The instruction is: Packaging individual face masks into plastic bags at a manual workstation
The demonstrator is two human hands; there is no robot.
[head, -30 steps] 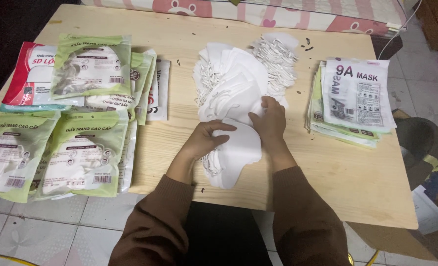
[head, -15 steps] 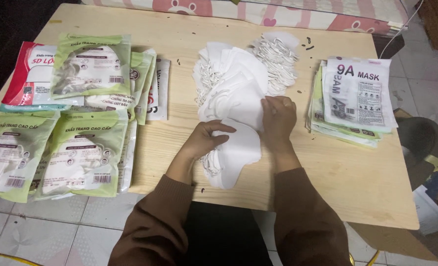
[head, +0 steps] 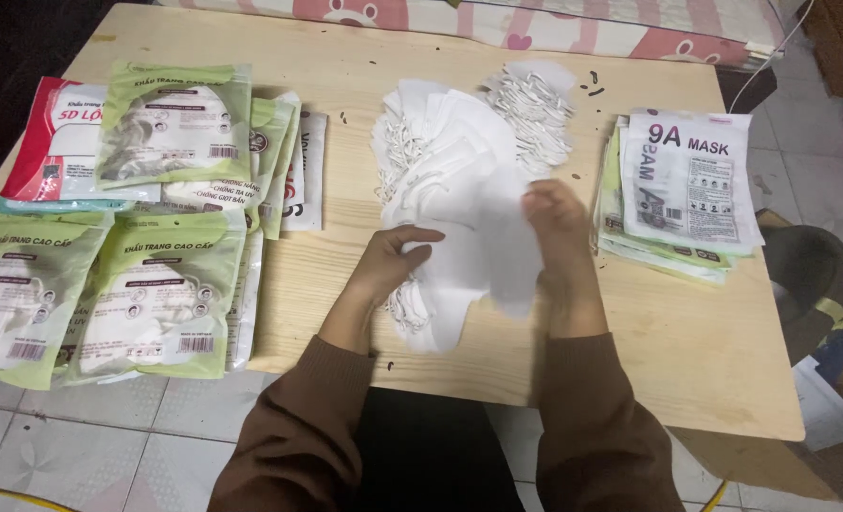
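Note:
A heap of loose white face masks (head: 445,152) lies in the middle of the wooden table (head: 345,57). A smaller stack of white masks (head: 440,313) sits near the front edge. My left hand (head: 393,261) rests on that stack and pinches its top. My right hand (head: 554,223) grips a single white mask (head: 502,256) by its upper edge and holds it lifted, blurred by motion, just right of the left hand. Both arms wear brown sleeves.
Green mask packets (head: 156,294) and a red and white packet (head: 47,142) are piled at the left. A stack of white flat packets (head: 687,180) lies at the right. Tiled floor shows below the table's front edge; a patterned cloth runs behind it.
My right hand has moved up and away from the front stack, lifting one white mask with it. My left hand has stayed on the stack.

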